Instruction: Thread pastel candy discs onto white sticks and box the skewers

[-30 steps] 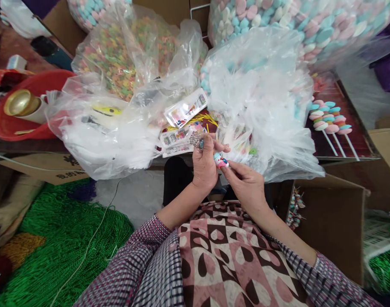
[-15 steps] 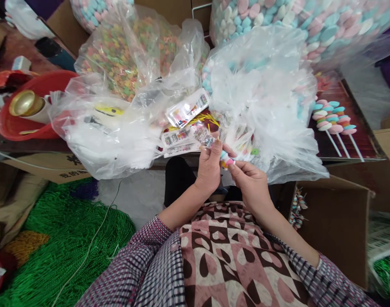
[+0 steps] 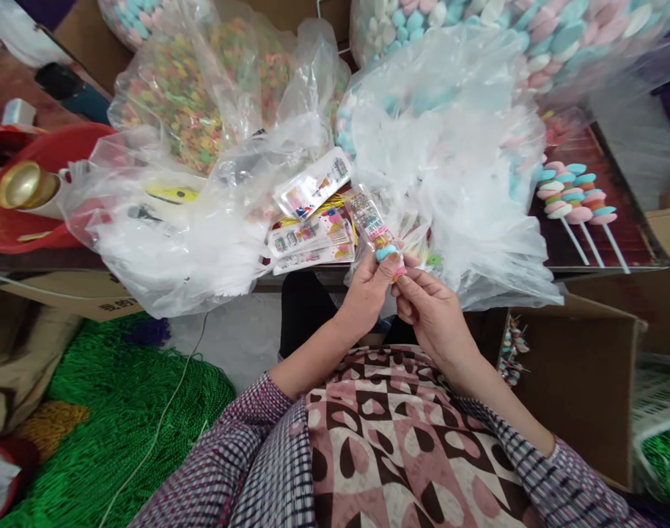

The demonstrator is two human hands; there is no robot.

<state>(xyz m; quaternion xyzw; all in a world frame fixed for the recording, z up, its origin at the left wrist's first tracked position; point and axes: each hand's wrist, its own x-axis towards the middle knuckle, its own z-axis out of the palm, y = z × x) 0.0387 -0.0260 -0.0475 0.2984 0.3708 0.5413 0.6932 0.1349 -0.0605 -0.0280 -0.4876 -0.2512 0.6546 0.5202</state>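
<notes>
A marshmallow candy in a clear printed wrapper (image 3: pixel 366 217) is held between my two hands above the table's front edge. My left hand (image 3: pixel 369 291) is closed round its middle, thumb on top beside a blue marshmallow (image 3: pixel 387 252). Thumb and fingers of my right hand (image 3: pixel 435 306) pinch the wrapper's lower end, where pink shows. Just left of it lies a stack of flat printed wrappers (image 3: pixel 313 246), with another printed wrapper (image 3: pixel 316 183) behind and yellow twist ties (image 3: pixel 335 200) partly under it. My fingers hide the candy's lower part.
Three marshmallow skewers (image 3: pixel 574 192) lie at the table's right. Bags of gummies (image 3: pixel 192 121) and marshmallows (image 3: pixel 560 44) stand behind crumpled clear plastic (image 3: pixel 450 169). A red basin (image 3: pixel 35 231) sits at left. Below are a cardboard box (image 3: pixel 571 389) and green strands (image 3: pixel 142 396).
The wrapped candy has turned so its printed upper part points up and away, with more of it showing. My right hand's fingers have curled closer to my left hand. The view has shifted slightly.
</notes>
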